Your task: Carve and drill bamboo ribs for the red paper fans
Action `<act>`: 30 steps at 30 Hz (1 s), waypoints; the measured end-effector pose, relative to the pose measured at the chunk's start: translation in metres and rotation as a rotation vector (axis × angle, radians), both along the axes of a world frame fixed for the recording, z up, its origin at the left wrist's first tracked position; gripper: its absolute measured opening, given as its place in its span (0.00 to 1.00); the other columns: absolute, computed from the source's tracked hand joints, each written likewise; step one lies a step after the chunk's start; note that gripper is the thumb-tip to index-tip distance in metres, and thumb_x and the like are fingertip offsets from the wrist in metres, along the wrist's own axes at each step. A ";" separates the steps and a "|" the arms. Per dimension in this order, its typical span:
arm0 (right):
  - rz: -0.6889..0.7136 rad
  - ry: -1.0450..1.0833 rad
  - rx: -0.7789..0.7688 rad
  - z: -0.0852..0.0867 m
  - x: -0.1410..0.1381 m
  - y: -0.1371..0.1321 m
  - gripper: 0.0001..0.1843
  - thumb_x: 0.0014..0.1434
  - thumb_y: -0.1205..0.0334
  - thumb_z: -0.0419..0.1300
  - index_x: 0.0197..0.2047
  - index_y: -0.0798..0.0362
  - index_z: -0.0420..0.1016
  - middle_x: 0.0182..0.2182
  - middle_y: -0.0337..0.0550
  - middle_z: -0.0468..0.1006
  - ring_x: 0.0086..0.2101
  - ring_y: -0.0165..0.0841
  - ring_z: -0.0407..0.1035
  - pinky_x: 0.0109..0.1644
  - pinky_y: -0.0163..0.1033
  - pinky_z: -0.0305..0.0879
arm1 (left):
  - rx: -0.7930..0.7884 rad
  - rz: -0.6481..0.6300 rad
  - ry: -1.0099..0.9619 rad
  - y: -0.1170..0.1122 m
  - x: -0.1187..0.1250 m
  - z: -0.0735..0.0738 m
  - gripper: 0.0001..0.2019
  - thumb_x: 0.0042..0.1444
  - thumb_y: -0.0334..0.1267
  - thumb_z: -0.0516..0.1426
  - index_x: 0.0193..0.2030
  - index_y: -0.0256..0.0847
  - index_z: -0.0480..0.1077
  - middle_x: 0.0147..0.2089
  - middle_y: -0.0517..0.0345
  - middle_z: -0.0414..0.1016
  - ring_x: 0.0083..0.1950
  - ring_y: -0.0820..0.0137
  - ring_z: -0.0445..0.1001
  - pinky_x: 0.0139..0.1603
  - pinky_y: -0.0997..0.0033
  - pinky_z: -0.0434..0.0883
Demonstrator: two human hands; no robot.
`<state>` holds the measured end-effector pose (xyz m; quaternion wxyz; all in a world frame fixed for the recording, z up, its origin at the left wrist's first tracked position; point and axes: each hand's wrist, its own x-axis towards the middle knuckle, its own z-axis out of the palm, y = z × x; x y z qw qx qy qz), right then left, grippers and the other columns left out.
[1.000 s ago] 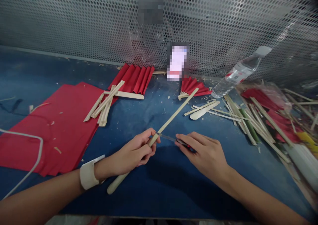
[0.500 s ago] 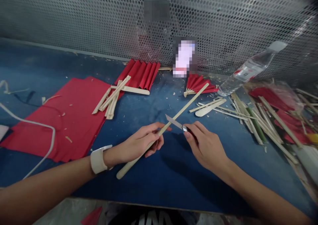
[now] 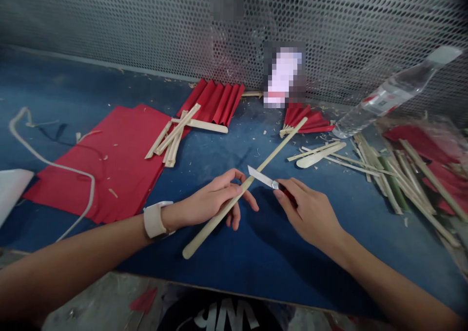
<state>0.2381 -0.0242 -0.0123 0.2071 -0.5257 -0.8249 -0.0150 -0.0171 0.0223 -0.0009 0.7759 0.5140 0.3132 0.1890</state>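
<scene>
While the right grip (image 3: pixel 312 211) wraps one knife (image 3: pixel 262 177), the left grip (image 3: pixel 208 198), loosely curled, seemingly pins one strip (image 3: pixel 214 222).

A clear bottle (image 3: pixel 388 98) and a blurred bright screen (image 3: pixel 282 75) stand before a perforated panel (image 3: pixel 146 24).

On the wooden stick (image 3: pixel 247 183), the fingers of the left hand (image 3: pixel 208 202), curled around it a second ago, have loosened and reach past its right side, while the knife (image 3: pixel 268 181) in the right hand (image 3: pixel 310 209) has left those fingertips, its blade now crossing over the stick, flat face showing.
</scene>
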 end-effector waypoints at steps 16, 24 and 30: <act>-0.007 0.053 -0.044 0.002 0.000 -0.001 0.21 0.78 0.53 0.48 0.50 0.56 0.78 0.36 0.41 0.80 0.29 0.24 0.73 0.29 0.30 0.61 | 0.313 0.050 0.126 0.001 -0.001 -0.003 0.14 0.71 0.48 0.59 0.41 0.40 0.65 0.35 0.62 0.69 0.35 0.73 0.70 0.35 0.71 0.69; -0.007 0.074 -0.051 0.004 0.001 -0.001 0.19 0.78 0.54 0.49 0.50 0.55 0.78 0.37 0.40 0.80 0.28 0.23 0.73 0.29 0.30 0.61 | 0.357 0.029 0.205 0.001 -0.003 0.001 0.13 0.72 0.49 0.56 0.42 0.41 0.65 0.31 0.65 0.62 0.30 0.74 0.60 0.30 0.72 0.60; -0.012 0.076 -0.070 0.003 0.001 -0.001 0.20 0.78 0.54 0.48 0.50 0.55 0.78 0.37 0.40 0.80 0.29 0.23 0.73 0.30 0.30 0.62 | 0.248 0.061 0.157 0.002 -0.002 -0.002 0.13 0.71 0.48 0.57 0.43 0.40 0.65 0.34 0.62 0.69 0.33 0.72 0.69 0.35 0.70 0.70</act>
